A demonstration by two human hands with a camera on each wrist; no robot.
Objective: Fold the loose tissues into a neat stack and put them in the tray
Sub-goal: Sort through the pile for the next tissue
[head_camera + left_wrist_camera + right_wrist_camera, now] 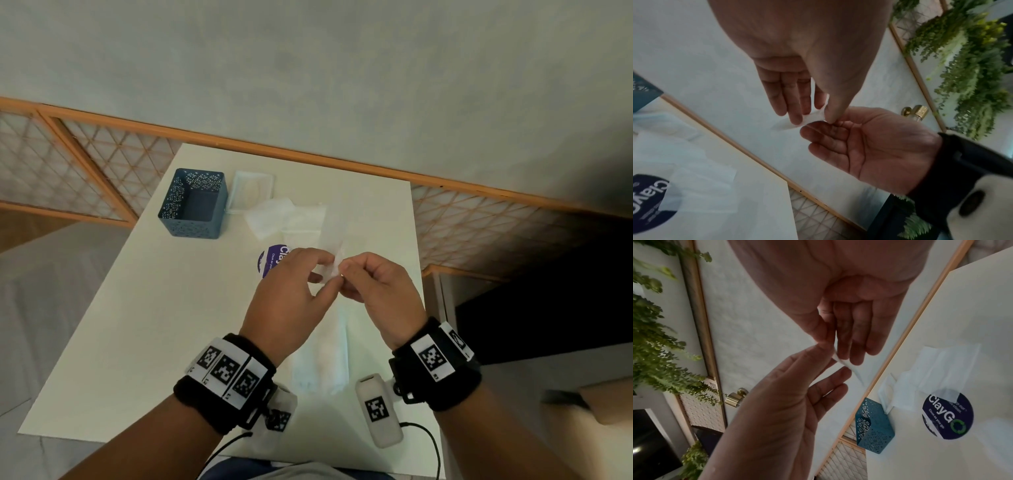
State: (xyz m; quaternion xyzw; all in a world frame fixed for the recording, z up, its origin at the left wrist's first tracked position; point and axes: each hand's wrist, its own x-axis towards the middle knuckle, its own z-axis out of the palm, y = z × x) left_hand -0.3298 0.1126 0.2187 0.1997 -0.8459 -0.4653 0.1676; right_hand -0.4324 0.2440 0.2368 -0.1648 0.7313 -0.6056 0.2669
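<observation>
Both hands hold one thin white tissue (334,236) in the air above the middle of the white table (137,325). My left hand (327,275) pinches its near edge between thumb and fingers, and the left wrist view shows the tissue (807,120) under my left hand's fingertips (795,116). My right hand (344,270) pinches the same edge right beside it; in the right wrist view the tissue (846,368) hangs from that pinch. More loose tissues (274,216) lie crumpled at the back. A shallow white tray (254,178) sits behind them.
A blue perforated basket (193,204) stands left of the tray. A round purple sticker (272,262) lies on the table under my left hand. Another white sheet (325,359) shows between my wrists, near the front edge. An orange-framed lattice rail (308,159) runs behind the table.
</observation>
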